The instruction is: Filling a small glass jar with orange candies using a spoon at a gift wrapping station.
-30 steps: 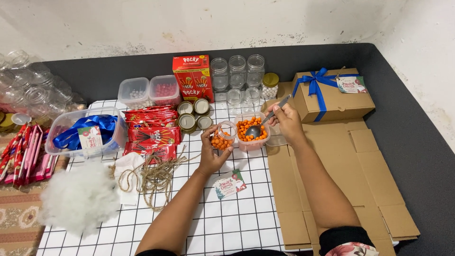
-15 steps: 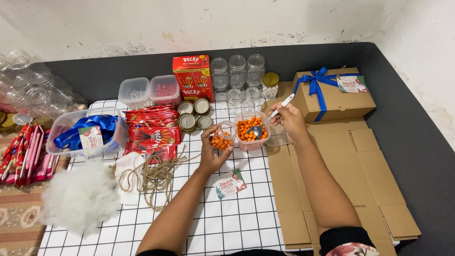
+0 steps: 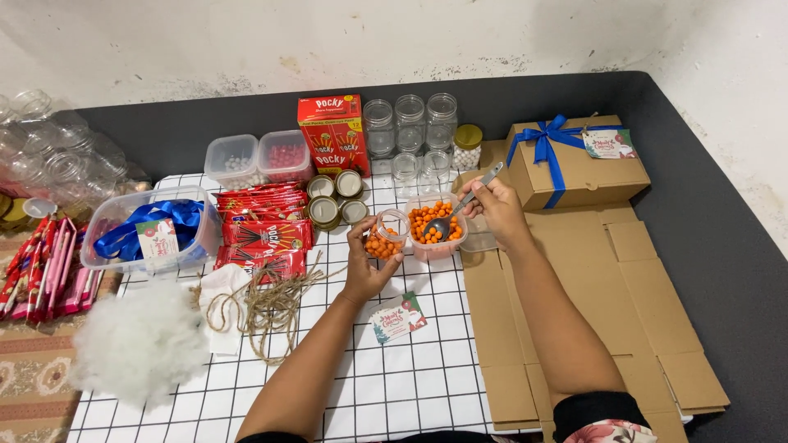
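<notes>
Holding small clear jar, half-full of orange balls.

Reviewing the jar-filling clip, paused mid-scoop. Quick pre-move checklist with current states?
1. Left hand grips the small jar: ok, held off the table, tilted toward the tub.
2. Right hand holds the spoon: ok, bowl down in the tub of orange balls.
3. Spoon loaded: cannot tell, bowl sits among the balls.
4. Jar has room: ok, partly filled.
5. Jar close to tub: ok, right beside its left edge.
6. Lids within reach: ok, four lie just left of the jar.
</notes>
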